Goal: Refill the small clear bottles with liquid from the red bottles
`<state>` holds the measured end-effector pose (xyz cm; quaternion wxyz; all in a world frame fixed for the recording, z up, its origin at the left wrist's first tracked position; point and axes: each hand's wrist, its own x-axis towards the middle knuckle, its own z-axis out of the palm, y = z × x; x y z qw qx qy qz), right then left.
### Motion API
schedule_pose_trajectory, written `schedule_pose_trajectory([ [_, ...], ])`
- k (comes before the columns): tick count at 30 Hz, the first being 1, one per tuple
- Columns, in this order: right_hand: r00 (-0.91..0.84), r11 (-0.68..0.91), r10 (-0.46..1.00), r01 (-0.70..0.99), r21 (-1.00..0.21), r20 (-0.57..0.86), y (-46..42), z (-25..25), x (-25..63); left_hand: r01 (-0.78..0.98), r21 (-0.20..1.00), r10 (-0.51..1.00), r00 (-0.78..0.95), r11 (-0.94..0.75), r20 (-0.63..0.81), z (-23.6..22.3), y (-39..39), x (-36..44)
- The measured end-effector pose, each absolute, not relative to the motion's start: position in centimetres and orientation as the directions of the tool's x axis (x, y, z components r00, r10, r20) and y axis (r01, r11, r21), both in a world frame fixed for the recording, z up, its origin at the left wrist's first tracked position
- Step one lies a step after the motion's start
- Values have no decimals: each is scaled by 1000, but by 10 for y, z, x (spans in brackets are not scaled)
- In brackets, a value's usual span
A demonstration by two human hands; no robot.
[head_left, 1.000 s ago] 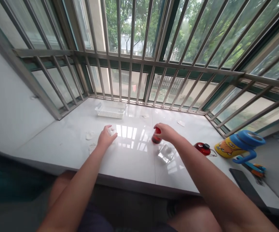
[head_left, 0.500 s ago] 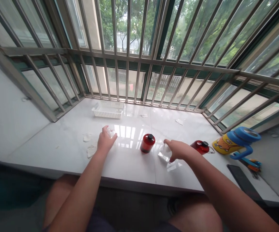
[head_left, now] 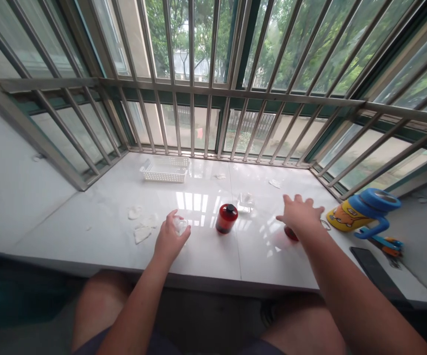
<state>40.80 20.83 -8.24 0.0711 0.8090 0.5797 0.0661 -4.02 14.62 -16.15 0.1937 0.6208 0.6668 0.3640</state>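
Note:
My left hand point(head_left: 171, 236) is closed around a small clear container point(head_left: 181, 226), held low over the white counter; its exact kind is partly hidden by my fingers. To its right, a red bottle point(head_left: 227, 219) with a black cap stands upright. Just behind that bottle sits a clear see-through container point(head_left: 246, 202). My right hand point(head_left: 301, 212) is spread with nothing in it, above a second red bottle point(head_left: 291, 233) that it mostly hides. Whether it touches this bottle I cannot tell.
A white perforated basket point(head_left: 165, 170) stands at the back left. Crumpled white scraps point(head_left: 142, 233) lie left of my left hand. On the right are a blue and yellow jug point(head_left: 361, 209), a dark phone point(head_left: 372, 271) and a blue-orange tool point(head_left: 389, 245). Metal window bars point(head_left: 213, 91) close off the back.
My right hand has let go of a clear container, which now stands behind the middle red bottle, and has moved right with fingers spread. My left hand has come slightly nearer and rightward.

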Motion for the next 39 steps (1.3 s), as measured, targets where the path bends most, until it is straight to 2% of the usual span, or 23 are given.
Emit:
schedule_pose_trajectory([
  [1, 415, -406, 910, 895, 182, -10, 206, -85, 424, 686, 727, 970, -150, -39, 193, -161, 146, -41],
  [3, 468, -453, 879, 879, 149, -89, 203, -90, 450, 687, 725, 970, -143, -47, 198, -160, 147, -41],
  [7, 323, -314, 938, 946, 84, -126, 206, -91, 465, 690, 722, 962, -151, -60, 225, -160, 148, -39],
  [10, 262, -263, 965, 964, -29, -25, 212, -85, 449, 683, 726, 958, -149, -80, 245, -161, 147, -39],
  [12, 244, -235, 962, 968, -82, 124, 213, -81, 429, 667, 741, 958, -157, -75, 239, -161, 146, -39],
  [14, 178, -136, 937, 979, -153, 301, 209, -79, 401, 642, 765, 959, -184, -48, 214, -159, 145, -39],
  [16, 67, 71, 900, 952, -297, 430, 201, -81, 364, 610, 792, 959, -218, -13, 184, -157, 143, -37],
  [18, -34, 271, 890, 842, -466, 455, 193, -87, 323, 578, 816, 956, -245, 9, 163, -154, 141, -35],
  [19, -56, 321, 896, 769, -553, 441, 190, -92, 302, 564, 826, 954, -256, 16, 156, -153, 141, -34],
  [21, -50, 325, 923, 634, -701, 383, 187, -102, 264, 545, 838, 950, -276, 28, 148, -152, 140, -31],
  [23, -34, 275, 952, 542, -794, 306, 187, -111, 234, 540, 841, 945, -291, 36, 147, -153, 141, -29],
  [26, 23, 218, 965, 485, -847, 261, 184, -119, 210, 538, 843, 942, -297, 29, 157, -154, 142, -28],
  [31, 73, 244, 954, 378, -893, 292, 149, -127, 214, 521, 853, 947, -275, 1, 167, -157, 145, -31],
  [35, 91, 229, 955, 384, -894, 284, 112, -130, 235, 520, 854, 958, -241, -4, 152, -157, 150, -33],
  [39, 190, 198, 941, 366, -910, 281, 97, -131, 245, 514, 856, 953, -236, -43, 189, -159, 156, -30],
])
